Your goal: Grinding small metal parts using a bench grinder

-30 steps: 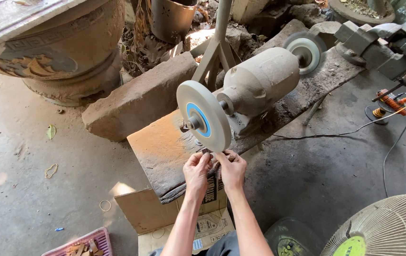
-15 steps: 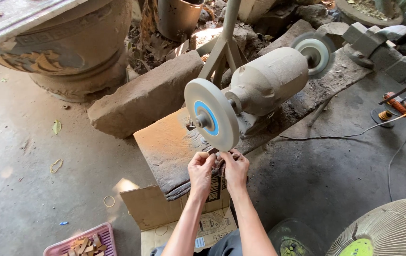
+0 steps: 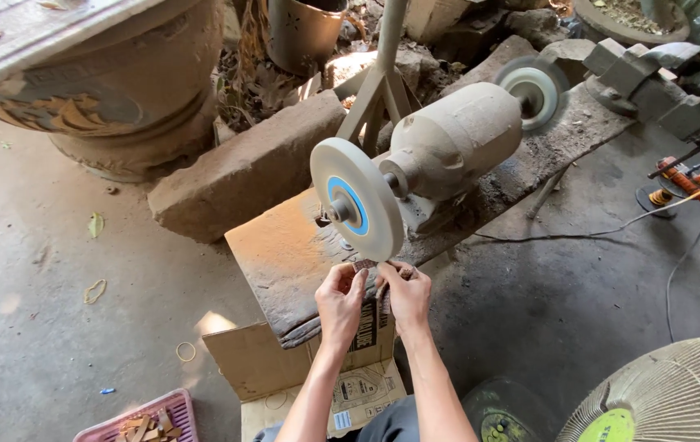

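Head view: a small brown wooden piece [image 3: 364,264] is pinched between the left hand [image 3: 340,299] and right hand [image 3: 406,292], fingertips pressed together, likely to steady it against the lower rim of the pale grinding wheel with a blue centre [image 3: 356,199]. Dusty motor housing [image 3: 448,147] behind, worn plank bench [image 3: 292,262] beneath; cardboard box [image 3: 284,368] below the wrists

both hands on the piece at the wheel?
Yes, the left hand and right hand pinch a small brown piece against the grinding wheel.

A large carved stone pot [image 3: 112,106], a pink basket [image 3: 145,413], a fan [image 3: 677,393], a vise [image 3: 661,69]
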